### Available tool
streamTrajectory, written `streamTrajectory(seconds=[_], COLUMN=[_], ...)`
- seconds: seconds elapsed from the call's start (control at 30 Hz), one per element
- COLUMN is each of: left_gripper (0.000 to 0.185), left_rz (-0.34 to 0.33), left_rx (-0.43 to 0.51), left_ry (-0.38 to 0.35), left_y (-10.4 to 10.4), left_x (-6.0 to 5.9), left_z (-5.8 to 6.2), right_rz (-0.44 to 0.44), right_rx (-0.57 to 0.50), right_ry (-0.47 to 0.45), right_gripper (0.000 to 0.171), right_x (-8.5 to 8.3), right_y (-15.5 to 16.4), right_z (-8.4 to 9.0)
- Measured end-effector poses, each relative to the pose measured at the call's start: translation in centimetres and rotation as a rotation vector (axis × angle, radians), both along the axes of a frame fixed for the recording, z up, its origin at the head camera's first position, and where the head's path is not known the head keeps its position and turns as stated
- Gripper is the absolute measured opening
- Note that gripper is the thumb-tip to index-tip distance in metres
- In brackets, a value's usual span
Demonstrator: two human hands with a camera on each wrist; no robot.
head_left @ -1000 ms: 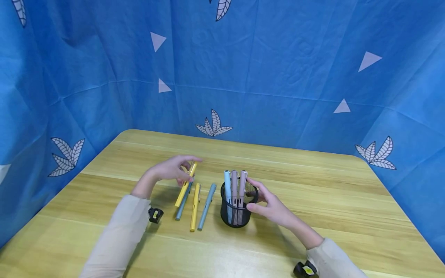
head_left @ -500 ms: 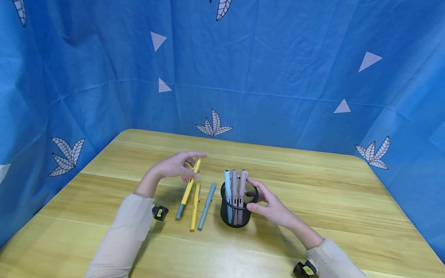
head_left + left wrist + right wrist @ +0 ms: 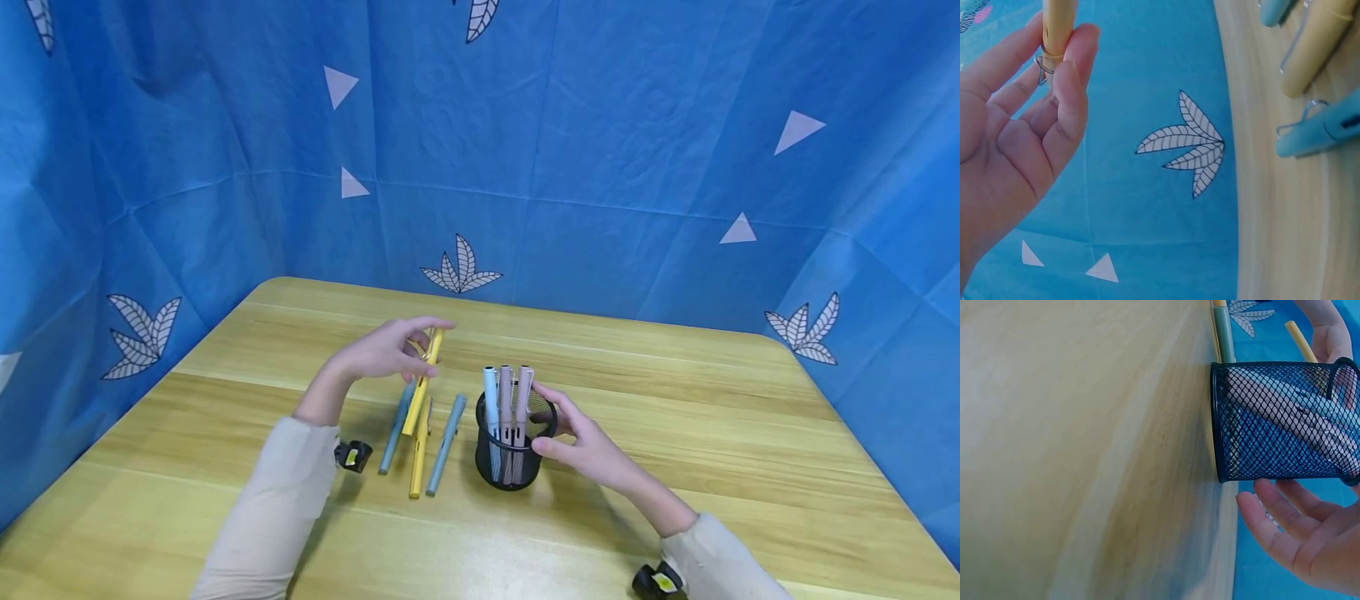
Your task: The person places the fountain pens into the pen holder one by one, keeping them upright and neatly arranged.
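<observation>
Left hand pinched yellow pen near clip end, fingertips curled round barrel; pen hung tilted above table, over other pens lying there. Right hand cupped mesh cup, fingers loosely curved at side, thumb on rim. Cup upright, held three pens: one light blue, two mauve.
</observation>
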State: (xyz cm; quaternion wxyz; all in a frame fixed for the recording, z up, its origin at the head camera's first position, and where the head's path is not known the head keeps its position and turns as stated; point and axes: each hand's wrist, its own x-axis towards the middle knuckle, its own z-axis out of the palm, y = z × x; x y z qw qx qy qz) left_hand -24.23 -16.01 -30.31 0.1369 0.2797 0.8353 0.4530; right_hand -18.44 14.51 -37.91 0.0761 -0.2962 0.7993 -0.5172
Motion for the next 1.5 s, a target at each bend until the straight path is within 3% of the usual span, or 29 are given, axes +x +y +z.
streamTrajectory(seconds=[0.43,1.0,1.5], left_gripper=[0.061,0.059,0.05], left_rz=[-0.016,-0.044,-0.068], left_rx=[0.087,0.194,0.164], left_ry=[0.046,0.131,0.182], left_y=[1.3,2.8,4.0], left_x=[0.6,1.1,1.7], left_z=[1.3,2.1,3.0], right_rz=[0.018,0.036,0.033], right_rx=[-0.018,-0.033,-0.028], right_ry=[-0.007,-0.005,0.001], right_gripper=[0.066,0.067,0.067], right_x=[-0.2,-0.1,-0.1], right_y=[0.0,-0.1,-0.1], right_z=[0.2,0.2,0.2])
